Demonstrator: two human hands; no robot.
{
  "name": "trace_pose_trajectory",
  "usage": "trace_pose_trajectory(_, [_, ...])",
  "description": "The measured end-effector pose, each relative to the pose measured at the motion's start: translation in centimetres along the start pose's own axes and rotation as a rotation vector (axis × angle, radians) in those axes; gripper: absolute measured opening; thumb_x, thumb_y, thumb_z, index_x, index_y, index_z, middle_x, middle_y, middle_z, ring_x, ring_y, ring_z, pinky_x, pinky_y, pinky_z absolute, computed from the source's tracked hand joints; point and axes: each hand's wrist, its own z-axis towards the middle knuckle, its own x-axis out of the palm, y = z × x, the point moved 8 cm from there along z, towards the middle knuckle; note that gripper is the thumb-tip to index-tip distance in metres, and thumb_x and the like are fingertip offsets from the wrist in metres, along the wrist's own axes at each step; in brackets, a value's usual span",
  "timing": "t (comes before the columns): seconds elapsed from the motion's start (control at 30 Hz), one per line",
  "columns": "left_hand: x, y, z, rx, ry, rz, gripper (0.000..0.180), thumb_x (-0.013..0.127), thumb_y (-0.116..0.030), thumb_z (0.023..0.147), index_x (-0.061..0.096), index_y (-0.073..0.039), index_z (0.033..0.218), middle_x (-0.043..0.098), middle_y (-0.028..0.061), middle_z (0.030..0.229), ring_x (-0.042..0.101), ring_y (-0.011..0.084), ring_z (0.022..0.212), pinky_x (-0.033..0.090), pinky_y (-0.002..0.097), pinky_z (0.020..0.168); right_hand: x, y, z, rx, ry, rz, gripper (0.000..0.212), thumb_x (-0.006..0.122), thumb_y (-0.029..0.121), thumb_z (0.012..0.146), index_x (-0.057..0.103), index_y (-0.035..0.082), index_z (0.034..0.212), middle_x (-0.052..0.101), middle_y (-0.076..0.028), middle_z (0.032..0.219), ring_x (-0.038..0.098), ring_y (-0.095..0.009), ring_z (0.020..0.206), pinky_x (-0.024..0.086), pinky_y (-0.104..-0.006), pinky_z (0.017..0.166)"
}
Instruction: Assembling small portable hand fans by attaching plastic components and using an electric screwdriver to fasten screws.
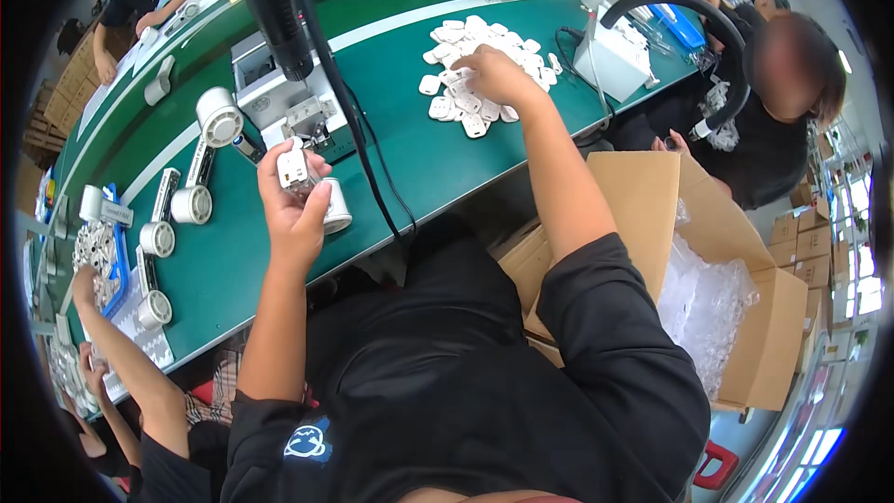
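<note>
My left hand [296,210] is closed around a white plastic part [293,168] with small slots in its squarish top face. Just beside that hand is a white round drum-shaped piece [337,207]; whether it joins the held part is hidden. My right hand [501,77] reaches over a heap of small white plastic covers [470,121], its bent fingertips among the top pieces. What lies between those fingertips cannot be made out. Behind my left hand stands a grey-white bench machine [265,74] with a metal fixture.
Several white round-headed devices [192,205] line the green table [233,261] to the left. A black tool [279,9] and cables hang ahead. A white box [615,65] stands right. An open carton [736,317] with clear wrap sits beside me. Other people work on both sides.
</note>
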Motion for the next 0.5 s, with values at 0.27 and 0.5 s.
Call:
trace_pose_trajectory(0.27, [0.0, -0.4, 0.6, -0.027, 0.017, -0.144, 0.043, 0.061, 0.002, 0.078, 0.046, -0.007, 0.118, 0.053, 0.0034, 0.086, 0.051, 0.0089, 0.075, 0.043, 0.0225, 0.065, -0.9, 3.4, 1.3, -0.088, 0.022, 0.378, 0.009, 0.065, 0.004, 0.078, 0.058, 0.002, 0.083, 0.056, -0.003, 0.079, 0.051, -0.012, 0.073, 0.042, -0.0258, 0.064])
trace_pose_trajectory(0.5, [0.4, -0.8, 0.2, -0.218, 0.161, -0.077, 0.045, 0.067, -0.009, 0.076, 0.047, -0.007, 0.117, 0.054, 0.0011, 0.089, 0.05, 0.0056, 0.076, 0.043, 0.0213, 0.063, -0.2, 23.4, -4.5, -0.775, -0.029, 0.655, 0.027, 0.064, -0.01, 0.066, 0.065, 0.005, 0.088, 0.061, -0.01, 0.09, 0.06, -0.024, 0.082, 0.048, -0.0294, 0.069])
